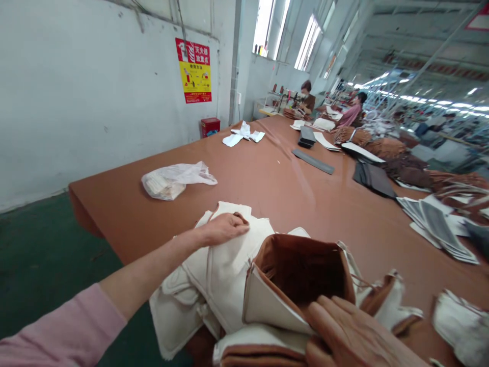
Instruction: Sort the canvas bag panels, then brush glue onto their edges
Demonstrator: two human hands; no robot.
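Observation:
My left hand is closed in a pinch on the upper edge of a cream fabric piece that has a brown lining. In front of me a cream bag piece stands with its brown-lined mouth open upward. My right hand grips the near rim of this bag piece, fingers on the outer side and partly cut off by the frame's lower edge. Another cream piece with brown lining lies beneath it at the bottom edge.
A clear plastic bag and white scraps lie on the brown-covered table. Grey strips, stacked panels and brown bundles line the right side. More cream pieces sit at lower right. Two people work far back.

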